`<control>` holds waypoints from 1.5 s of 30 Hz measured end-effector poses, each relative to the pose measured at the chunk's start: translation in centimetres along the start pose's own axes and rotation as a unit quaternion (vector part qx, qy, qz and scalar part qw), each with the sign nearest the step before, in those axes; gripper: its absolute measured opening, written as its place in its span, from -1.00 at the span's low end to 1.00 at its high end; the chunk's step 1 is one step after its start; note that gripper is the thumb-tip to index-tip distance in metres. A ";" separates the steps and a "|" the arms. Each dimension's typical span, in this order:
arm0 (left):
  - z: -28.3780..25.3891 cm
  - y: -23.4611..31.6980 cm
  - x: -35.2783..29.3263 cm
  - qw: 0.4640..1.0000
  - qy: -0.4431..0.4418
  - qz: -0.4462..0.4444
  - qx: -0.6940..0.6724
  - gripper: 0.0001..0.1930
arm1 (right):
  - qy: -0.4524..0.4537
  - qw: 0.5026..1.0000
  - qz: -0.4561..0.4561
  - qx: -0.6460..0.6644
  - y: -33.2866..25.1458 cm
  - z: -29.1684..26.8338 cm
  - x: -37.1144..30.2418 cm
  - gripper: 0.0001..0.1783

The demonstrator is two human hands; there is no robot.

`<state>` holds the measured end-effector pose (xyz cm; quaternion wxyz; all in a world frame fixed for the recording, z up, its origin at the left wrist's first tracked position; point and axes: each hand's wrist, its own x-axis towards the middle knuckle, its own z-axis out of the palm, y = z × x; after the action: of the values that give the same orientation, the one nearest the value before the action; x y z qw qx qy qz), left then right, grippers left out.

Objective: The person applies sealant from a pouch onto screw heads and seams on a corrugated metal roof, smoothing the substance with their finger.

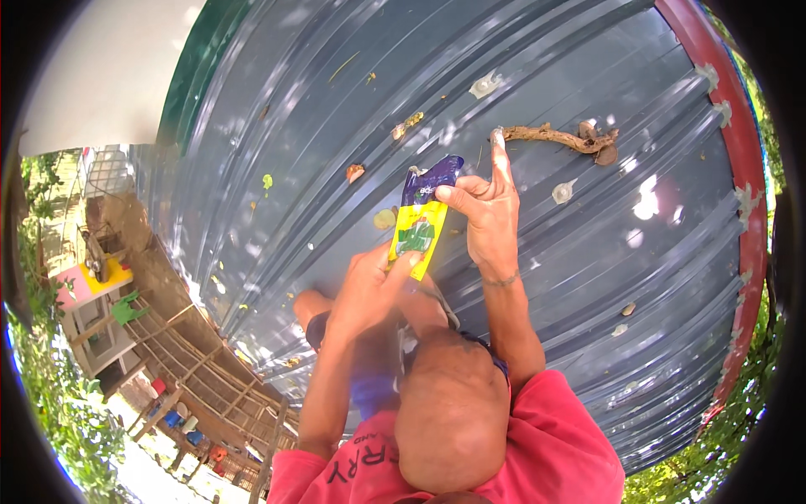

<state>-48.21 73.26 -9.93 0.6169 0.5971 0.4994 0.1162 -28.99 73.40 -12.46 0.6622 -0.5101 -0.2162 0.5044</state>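
Note:
A flexible yellow and dark blue packet (417, 217) is tilted in front of me, above the corrugated metal roof (336, 160). My left hand (372, 281) is closed on its lower end, thumb on the front. At the upper right edge, my right hand (487, 206) pinches it between the thumb and curled fingers. The right index finger stretches away from the packet, and a pale smear covers its tip. That fingertip appears beside the left end of a dry branch (550, 136); whether they touch I cannot tell.
Pale patches (563, 191) and dry leaves (355, 172) dot the grey ridged roof. A red edge strip (739, 151) with whitish smears bounds it on the right. Beyond the left edge lie a lower wooden frame (197, 349) and ground. My bent leg (311, 309) rests near the left forearm.

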 end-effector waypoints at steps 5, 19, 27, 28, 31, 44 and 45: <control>0.1 -3.4 0.2 0.971 -0.027 0.037 -0.235 -0.76 | 0.071 0.992 -0.095 0.039 -0.5 -0.6 2.1 0.09; -0.2 -3.9 2.6 0.948 0.062 0.041 -0.311 -0.62 | -0.035 0.995 -0.020 0.096 -0.6 2.4 0.9 0.25; 0.8 0.0 3.4 0.952 0.165 0.101 -0.237 -0.56 | -0.106 0.992 0.053 0.041 1.2 4.0 -1.6 0.19; 0.7 0.4 3.1 0.961 0.161 0.095 -0.205 -0.56 | -0.099 0.993 0.048 0.037 1.0 4.1 -1.7 0.17; 0.6 0.0 2.2 0.976 0.133 0.080 -0.150 -0.61 | -0.052 0.997 0.042 0.042 0.9 3.5 -1.8 0.11; -0.7 -0.9 0.5 0.988 0.096 0.092 -0.080 -0.60 | -0.077 0.979 0.074 0.172 2.2 3.1 -1.3 0.18; -1.3 -1.0 0.5 0.988 0.101 0.088 -0.080 -0.60 | -0.096 0.975 0.092 0.176 2.1 3.8 -1.3 0.05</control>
<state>-49.43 74.14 -10.78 0.5965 0.5728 0.4936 0.2690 -33.46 73.93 -12.55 0.6684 -0.3521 -0.1384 0.6404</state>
